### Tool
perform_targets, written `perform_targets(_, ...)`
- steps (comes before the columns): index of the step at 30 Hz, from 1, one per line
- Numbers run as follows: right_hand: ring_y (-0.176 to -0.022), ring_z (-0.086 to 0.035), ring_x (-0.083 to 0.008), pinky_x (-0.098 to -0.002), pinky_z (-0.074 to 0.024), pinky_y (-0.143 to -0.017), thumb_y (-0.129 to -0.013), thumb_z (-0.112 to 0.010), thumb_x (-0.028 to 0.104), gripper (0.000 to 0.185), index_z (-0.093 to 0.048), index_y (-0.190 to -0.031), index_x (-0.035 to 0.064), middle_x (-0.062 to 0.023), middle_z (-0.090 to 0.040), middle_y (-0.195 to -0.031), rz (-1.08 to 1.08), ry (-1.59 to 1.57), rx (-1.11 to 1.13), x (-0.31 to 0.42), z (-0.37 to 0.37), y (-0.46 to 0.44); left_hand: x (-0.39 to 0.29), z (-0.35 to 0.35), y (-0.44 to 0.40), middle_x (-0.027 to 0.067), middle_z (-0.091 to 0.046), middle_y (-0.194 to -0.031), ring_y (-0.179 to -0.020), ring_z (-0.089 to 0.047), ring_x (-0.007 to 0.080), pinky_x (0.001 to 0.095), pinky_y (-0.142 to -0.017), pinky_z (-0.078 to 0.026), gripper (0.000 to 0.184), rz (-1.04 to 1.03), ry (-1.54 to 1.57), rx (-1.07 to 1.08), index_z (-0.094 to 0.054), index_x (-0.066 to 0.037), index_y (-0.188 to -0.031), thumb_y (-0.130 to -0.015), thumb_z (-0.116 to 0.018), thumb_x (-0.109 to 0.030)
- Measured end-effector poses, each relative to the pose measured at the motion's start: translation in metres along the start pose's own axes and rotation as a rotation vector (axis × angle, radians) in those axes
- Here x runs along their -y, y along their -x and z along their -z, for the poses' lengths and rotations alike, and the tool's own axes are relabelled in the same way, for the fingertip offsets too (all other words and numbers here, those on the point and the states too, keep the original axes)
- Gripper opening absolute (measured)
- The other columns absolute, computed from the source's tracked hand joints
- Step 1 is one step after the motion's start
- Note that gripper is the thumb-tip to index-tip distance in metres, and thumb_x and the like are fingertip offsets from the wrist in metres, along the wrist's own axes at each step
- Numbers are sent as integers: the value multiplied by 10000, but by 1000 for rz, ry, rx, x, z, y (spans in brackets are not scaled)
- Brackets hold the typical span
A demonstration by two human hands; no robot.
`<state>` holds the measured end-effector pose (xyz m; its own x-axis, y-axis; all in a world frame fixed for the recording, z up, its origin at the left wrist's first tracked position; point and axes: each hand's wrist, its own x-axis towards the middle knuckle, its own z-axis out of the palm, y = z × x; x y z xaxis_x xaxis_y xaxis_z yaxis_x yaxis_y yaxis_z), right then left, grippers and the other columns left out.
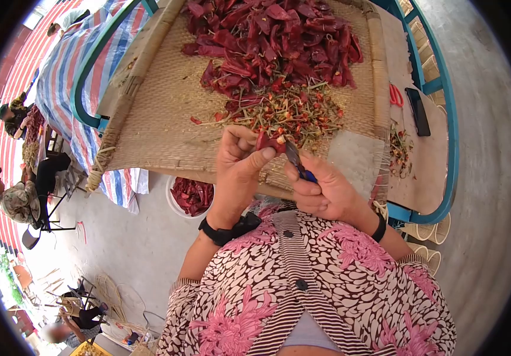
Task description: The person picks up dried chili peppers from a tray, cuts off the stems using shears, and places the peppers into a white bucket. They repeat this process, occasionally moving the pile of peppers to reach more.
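Note:
Between the thumb and fingers of my left hand is a dried red chili pepper. My right hand is closed around a small pair of scissors with dark blades and a blue-and-black handle, though part of the tool is covered by my fingers. Its blades meet the pale stem end of the pepper. Just beyond both hands lies a scatter of cut stems on a woven tray. Farther up the tray is a large heap of dried red chilies.
A white bucket of red chilies stands on the floor at left. Red-handled scissors and a black phone lie on the board to the right, inside a teal metal frame. Several people sit at the far left beside a striped tarp.

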<state>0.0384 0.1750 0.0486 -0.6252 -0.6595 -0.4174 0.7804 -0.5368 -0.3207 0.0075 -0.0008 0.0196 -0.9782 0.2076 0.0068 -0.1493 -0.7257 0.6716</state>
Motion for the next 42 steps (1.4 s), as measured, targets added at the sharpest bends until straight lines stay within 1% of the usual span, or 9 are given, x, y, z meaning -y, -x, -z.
perform_targets(9, -350, -278, -51, -195, -245, -333, -1001, -427, 425, 368, -511, -942, 72, 49, -348, -538, -20, -242, 250, -10, 10, -10, 10, 8, -11, -41, -547, -859, -894, -537, 98, 285, -905, -393, 286, 80, 125, 54, -479, -124, -915, -806, -708, 8)
perform_targets(20, -355, -275, -47, -201, -249, -345, -1004, -394, 450, 386, -518, -932, 91, 56, -335, -539, 27, -305, 316, -13, 11, -11, 5, -1, -12, -47, -521, -829, -853, -514, 83, 270, -866, -401, 281, 130, 102, 43, -470, -120, -911, -812, -685, 31)
perform_targets(23, -372, -292, -45, -200, -259, -357, -1003, -408, 440, 380, -535, -938, 88, 59, -342, -549, 213, -412, 386, 0, 9, -7, 7, 14, -4, -37, -543, -830, -847, -526, 78, 258, -845, -415, 274, 157, -24, 20, -469, -112, -920, -818, -672, 41)
perform_targets(27, -417, -348, -48, -203, -305, -410, -997, -439, 433, 396, -564, -1048, 61, 65, -404, -587, 317, 169, -58, 9, -4, 6, -1, 10, -3, 10, -624, -961, -947, -570, 91, 253, -852, -437, 272, 131, -187, -74, -512, -68, -1050, -839, -664, 10)
perform_targets(30, -507, -489, -151, -275, -389, -498, -986, -462, 402, 380, -548, -1153, 72, -9, -506, -643, 490, 1008, -467, 14, 7, -1, -11, 13, -9, 35, -613, -1084, -1018, -555, 116, 265, -883, -431, 270, 55, -419, -171, -537, -51, -1093, -851, -659, -51)
perform_targets(33, -643, -601, -286, -372, -454, -601, -971, -486, 346, 380, -510, -1271, 114, -113, -596, -738, 443, 1729, -844, 22, -10, 7, -23, 36, -15, 35, -596, -1098, -1043, -526, 142, 285, -886, -422, 245, -35, -657, -195, -535, -44, -1052, -832, -638, -70)
perform_targets(36, -722, -619, -375, -464, -468, -644, -955, -491, 292, 403, -472, -1340, 176, -185, -619, -796, 692, 1805, -861, 16, 4, 2, -37, 50, -27, 96, -624, -1086, -993, -598, 173, 314, -927, -441, 208, -198, -1138, -205, -516, -14, -1054, -854, -572, -31)
perform_targets(39, -733, -631, -372, -479, -478, -656, -956, -474, 276, 440, -432, -1387, 203, -187, -640, -799, 303, 2051, -795, 21, 9, 7, -46, 54, -47, 130, -618, -1026, -925, -604, 181, 305, -832, -474, 293, -45, -914, -230, -449, 9, -1116, -833, -520, -23)
perform_targets(42, -729, -626, -385, -485, -480, -648, -954, -471, 273, 439, -432, -1388, 217, -185, -639, -775, 325, 2000, -796, 24, -2, 7, -54, 59, -77, 133, -615, -979, -881, -611, 196, 312, -778, -489, 310, -15, -973, -240, -492, 18, -1110, -809, -544, -36)
